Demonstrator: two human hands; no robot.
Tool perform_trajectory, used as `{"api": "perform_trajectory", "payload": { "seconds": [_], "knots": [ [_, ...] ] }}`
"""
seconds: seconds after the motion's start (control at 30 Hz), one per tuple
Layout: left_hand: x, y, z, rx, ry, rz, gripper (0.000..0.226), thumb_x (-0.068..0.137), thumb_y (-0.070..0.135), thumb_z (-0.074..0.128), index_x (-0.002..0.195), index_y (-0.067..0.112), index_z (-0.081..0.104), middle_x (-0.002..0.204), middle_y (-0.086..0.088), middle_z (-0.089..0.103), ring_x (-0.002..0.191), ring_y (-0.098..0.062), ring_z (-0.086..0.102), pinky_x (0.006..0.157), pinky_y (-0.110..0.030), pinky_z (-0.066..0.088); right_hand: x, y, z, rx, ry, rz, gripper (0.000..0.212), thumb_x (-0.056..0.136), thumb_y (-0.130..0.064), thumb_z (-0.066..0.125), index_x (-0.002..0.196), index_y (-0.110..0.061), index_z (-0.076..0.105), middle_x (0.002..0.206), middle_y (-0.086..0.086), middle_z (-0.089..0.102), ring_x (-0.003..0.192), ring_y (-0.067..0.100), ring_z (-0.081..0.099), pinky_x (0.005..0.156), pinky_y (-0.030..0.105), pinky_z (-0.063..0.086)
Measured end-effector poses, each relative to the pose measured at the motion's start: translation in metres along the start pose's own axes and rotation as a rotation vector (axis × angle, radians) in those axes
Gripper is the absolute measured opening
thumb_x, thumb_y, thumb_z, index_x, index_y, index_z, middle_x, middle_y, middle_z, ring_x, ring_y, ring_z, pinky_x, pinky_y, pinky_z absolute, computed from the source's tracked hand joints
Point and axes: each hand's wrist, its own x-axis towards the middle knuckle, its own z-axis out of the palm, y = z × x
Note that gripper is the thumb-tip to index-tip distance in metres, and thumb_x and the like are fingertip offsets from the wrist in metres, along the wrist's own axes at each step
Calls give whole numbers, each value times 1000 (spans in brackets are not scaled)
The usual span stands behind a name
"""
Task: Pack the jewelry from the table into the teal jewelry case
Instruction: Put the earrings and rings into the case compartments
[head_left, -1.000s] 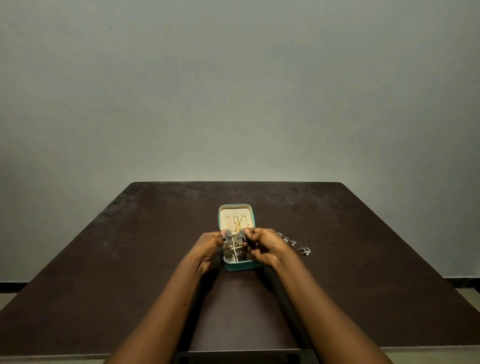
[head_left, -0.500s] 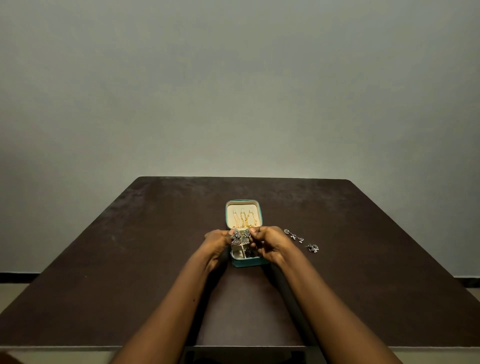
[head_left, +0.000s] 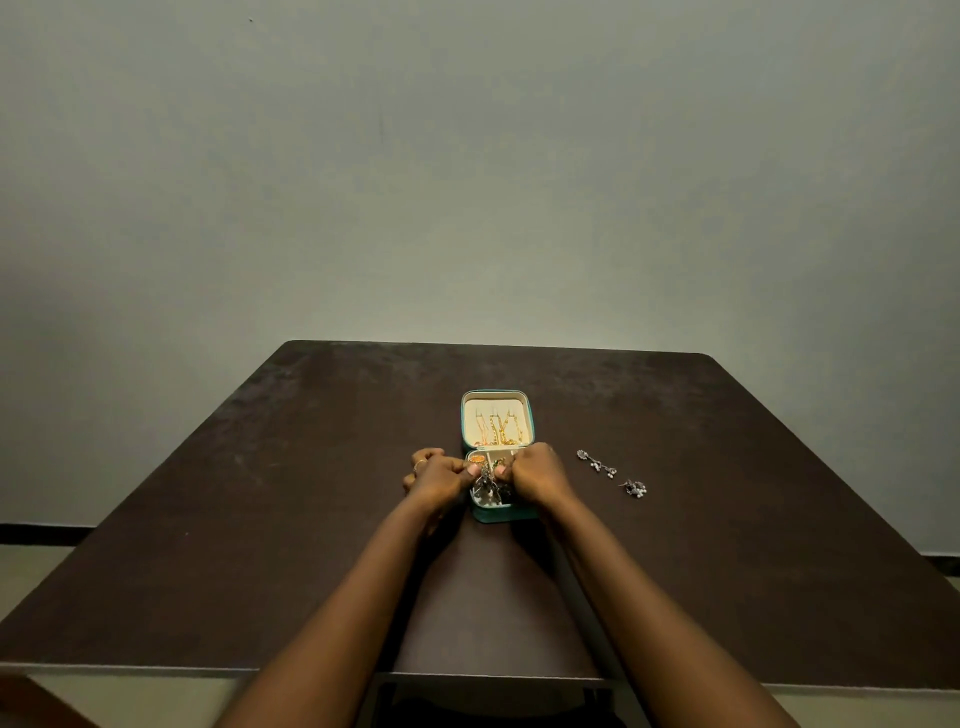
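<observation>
Jointly left hand (head_left: 439, 478), right hand (head_left: 537, 473) pinch silver jewelry (head_left: 487, 484) — two pieces (head_left: 597, 462) loose.

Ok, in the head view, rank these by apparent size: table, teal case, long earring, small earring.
1. table
2. teal case
3. long earring
4. small earring, lying beside the long one at similar distance, so this order looks fair.

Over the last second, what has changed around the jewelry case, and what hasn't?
The left hand and right hand have eased the silver jewelry piece lower, into the tray of the teal case, keeping their pinch grip on it. Unchanged: the case lies open, gold chains lie in its lid, and two loose silver pieces lie on the table to its right.
</observation>
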Motion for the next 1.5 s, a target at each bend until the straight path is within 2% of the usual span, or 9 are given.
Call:
{"api": "perform_trajectory", "payload": {
  "seconds": [0.07, 0.17, 0.3, 0.4, 0.57, 0.9, 1.1, 1.2, 1.5],
  "knots": [
    [1, -2, 1, 64, 17, 9, 25, 93, 30, 55, 106, 15, 70, 127, -9, 51, 127, -20, 33, 93, -23, 31, 0, 0, 2, -63, 31, 17, 24, 83, -9, 64, 99, 9, 67, 99, 25, 66, 77, 15, 48, 51, 26, 29],
    [3, -2, 0, 167, 53, 37, 25, 91, 32, 58, 104, 15, 71, 125, -7, 51, 125, -21, 31, 95, -27, 33, 3, 3, 6, -74, 59, 52, 24, 81, -10, 66, 99, 6, 69, 93, 23, 65, 77, 15, 49, 63, 23, 32],
    [2, 3, -2, 243, 114, 72, 22, 88, 30, 63, 103, 17, 72, 130, -6, 39, 126, -23, 28, 95, -30, 33, 3, 2, 12, -95, 76, 59, 24, 78, -13, 67, 96, 3, 70, 99, 20, 69, 76, 17, 51, 61, 25, 35],
    [0, 6, -4, 309, 162, 84, 21, 84, 29, 68, 103, 21, 73, 133, 0, 31, 127, -21, 25, 87, -27, 24, 2, 1, 12, -127, 69, 43, 25, 76, -15, 69, 95, 1, 71, 101, 19, 70, 85, 24, 64, 59, 23, 39],
    [6, 7, -3, 246, 131, 78, 19, 77, 16, 74, 93, 25, 74, 130, 3, 47, 123, -17, 34, 87, -26, 31, -2, 3, 11, -162, 100, -2, 15, 75, -10, 69, 87, -3, 74, 93, 15, 72, 88, 26, 68, 74, 31, 53],
    [2, 11, -4, 320, 172, 100, 16, 81, 18, 67, 96, 18, 74, 125, 6, 44, 121, -17, 32, 87, -29, 27, -5, 2, 1, -187, 94, -50, 19, 80, -3, 60, 93, -3, 74, 101, 15, 71, 98, 24, 64, 75, 24, 45],
    [-5, 16, -1, 428, 189, 93, 17, 83, 23, 66, 98, 21, 73, 124, 5, 39, 118, -21, 26, 86, -29, 24, -5, 1, 4, -247, 72, -66, 21, 80, -6, 59, 95, -4, 74, 102, 16, 70, 97, 26, 64, 76, 27, 48],
    [-9, 17, 0, 445, 205, 100, 16, 84, 21, 64, 97, 17, 73, 126, 4, 38, 115, -22, 24, 94, -32, 28, -6, 1, 4, -275, 64, -80, 23, 79, -5, 58, 96, -3, 73, 104, 18, 70, 100, 28, 63, 79, 30, 49],
    [-11, 25, 3, 720, 194, 217, 40, 80, 35, 64, 111, 10, 64, 139, 3, 30, 124, -24, 19, 96, -34, 22, -11, -4, -6, -359, -28, -141, 23, 81, -5, 57, 97, -3, 73, 104, 18, 69, 100, 28, 62, 80, 29, 49]
  ]
}}
